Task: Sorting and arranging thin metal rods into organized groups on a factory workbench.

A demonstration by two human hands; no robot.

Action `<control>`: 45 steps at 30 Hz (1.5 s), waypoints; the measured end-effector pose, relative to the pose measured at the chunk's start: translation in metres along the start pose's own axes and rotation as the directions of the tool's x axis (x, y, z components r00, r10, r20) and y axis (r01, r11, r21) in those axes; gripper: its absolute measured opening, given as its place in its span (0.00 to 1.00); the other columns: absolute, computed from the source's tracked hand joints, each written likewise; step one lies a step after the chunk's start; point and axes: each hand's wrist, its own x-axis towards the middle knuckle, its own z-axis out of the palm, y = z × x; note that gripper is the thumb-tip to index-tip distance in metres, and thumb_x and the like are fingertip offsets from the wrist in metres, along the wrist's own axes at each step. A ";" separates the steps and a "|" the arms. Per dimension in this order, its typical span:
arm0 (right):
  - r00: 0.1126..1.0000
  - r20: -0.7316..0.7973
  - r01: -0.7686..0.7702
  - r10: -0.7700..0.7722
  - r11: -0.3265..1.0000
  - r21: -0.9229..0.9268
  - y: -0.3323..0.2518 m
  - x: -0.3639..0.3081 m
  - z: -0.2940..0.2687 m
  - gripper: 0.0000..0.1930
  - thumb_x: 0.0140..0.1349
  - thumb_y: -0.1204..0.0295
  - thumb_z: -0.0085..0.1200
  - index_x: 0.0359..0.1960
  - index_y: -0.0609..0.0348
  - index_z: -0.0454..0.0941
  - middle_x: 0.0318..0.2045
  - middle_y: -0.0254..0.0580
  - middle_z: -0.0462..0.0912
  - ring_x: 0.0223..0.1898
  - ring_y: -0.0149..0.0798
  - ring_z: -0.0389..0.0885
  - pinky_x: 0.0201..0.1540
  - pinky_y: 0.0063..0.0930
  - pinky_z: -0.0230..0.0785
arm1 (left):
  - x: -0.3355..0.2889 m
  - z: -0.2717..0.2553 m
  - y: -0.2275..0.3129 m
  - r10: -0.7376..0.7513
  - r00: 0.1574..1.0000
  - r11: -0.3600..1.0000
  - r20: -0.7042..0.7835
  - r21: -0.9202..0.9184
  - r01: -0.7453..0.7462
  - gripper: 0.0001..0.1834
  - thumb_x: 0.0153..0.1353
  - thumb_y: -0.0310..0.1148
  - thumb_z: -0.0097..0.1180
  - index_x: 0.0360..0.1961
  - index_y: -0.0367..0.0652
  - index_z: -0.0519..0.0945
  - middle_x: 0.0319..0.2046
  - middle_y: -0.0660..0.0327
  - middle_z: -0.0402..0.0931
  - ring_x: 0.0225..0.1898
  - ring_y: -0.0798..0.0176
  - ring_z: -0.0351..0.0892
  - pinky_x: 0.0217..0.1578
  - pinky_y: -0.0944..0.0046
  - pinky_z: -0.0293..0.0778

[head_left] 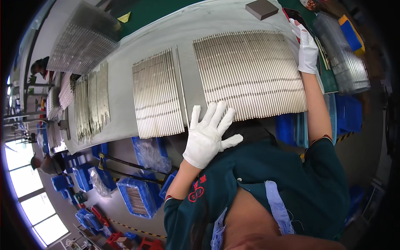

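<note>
Long thin silvery metal rods lie side by side on a pale cloth-covered table. A wide row of rods (250, 71) is in front of me, and a narrower row of rods (156, 91) lies to its left. One single rod (180, 79) stands apart between the two. My left hand (206, 135), in a white glove, spreads its fingers at the near left corner of the wide row and holds nothing. At the far right, my gloved right hand (307, 52) stretches its fingers over a red-edged phone (293, 16); some fingertips look bare. Whether they touch its screen I cannot tell.
Another batch of rods (91, 104) lies at the table's left, beside a stack of clear plastic trays (85, 37). A grey-brown block (261, 9) sits at the far edge. More clear trays (341, 54) stand right. Blue crates (137, 196) are on the floor below left.
</note>
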 end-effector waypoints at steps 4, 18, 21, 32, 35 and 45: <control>1.000 -0.013 0.005 -0.005 1.000 -0.010 0.001 0.000 0.000 0.23 0.78 0.57 0.44 0.58 0.62 0.81 0.53 0.37 0.86 0.55 0.29 0.82 0.61 0.22 0.67 | -0.009 -0.005 -0.004 -0.055 0.998 0.996 -0.011 0.071 0.055 0.42 0.55 0.63 0.61 0.62 0.43 0.75 0.61 0.50 0.73 0.61 0.45 0.72 0.60 0.35 0.63; 0.996 0.091 0.011 -0.003 0.997 -0.080 0.005 0.002 -0.006 0.29 0.80 0.52 0.36 0.64 0.65 0.75 0.60 0.41 0.82 0.61 0.36 0.79 0.67 0.27 0.65 | -0.017 -0.010 -0.008 -0.120 0.991 0.987 0.052 0.110 0.114 0.44 0.56 0.64 0.60 0.64 0.40 0.71 0.61 0.50 0.72 0.63 0.44 0.70 0.62 0.35 0.60; 0.998 0.058 0.009 -0.006 0.999 -0.052 0.004 0.001 -0.003 0.26 0.79 0.55 0.39 0.62 0.64 0.78 0.57 0.40 0.84 0.59 0.34 0.80 0.65 0.26 0.66 | -0.008 -0.003 -0.003 -0.056 0.998 0.997 -0.012 0.059 0.057 0.42 0.55 0.64 0.60 0.62 0.42 0.74 0.60 0.51 0.72 0.62 0.46 0.70 0.62 0.36 0.61; 0.999 0.038 0.024 -0.025 0.999 0.042 -0.007 -0.003 -0.001 0.22 0.78 0.59 0.44 0.59 0.65 0.79 0.56 0.41 0.85 0.58 0.34 0.82 0.64 0.25 0.68 | -0.018 -0.019 -0.010 -0.122 0.992 0.972 0.023 0.207 0.115 0.38 0.55 0.64 0.61 0.57 0.45 0.78 0.57 0.52 0.74 0.58 0.47 0.72 0.59 0.37 0.63; 0.997 0.041 0.065 -0.066 0.998 0.018 -0.010 -0.004 0.000 0.22 0.78 0.58 0.46 0.58 0.65 0.80 0.55 0.41 0.85 0.57 0.35 0.82 0.64 0.26 0.68 | -0.020 -0.018 -0.012 -0.155 0.988 0.956 -0.017 0.248 0.155 0.39 0.55 0.63 0.61 0.58 0.43 0.77 0.58 0.51 0.74 0.58 0.46 0.72 0.59 0.37 0.64; 0.999 0.008 0.052 -0.052 0.997 0.065 -0.001 -0.003 0.003 0.21 0.78 0.60 0.46 0.57 0.64 0.80 0.53 0.40 0.86 0.54 0.34 0.84 0.62 0.25 0.70 | 0.025 0.004 0.010 0.087 0.996 0.996 0.030 -0.006 -0.087 0.39 0.56 0.60 0.62 0.62 0.46 0.73 0.60 0.55 0.71 0.63 0.51 0.69 0.64 0.40 0.61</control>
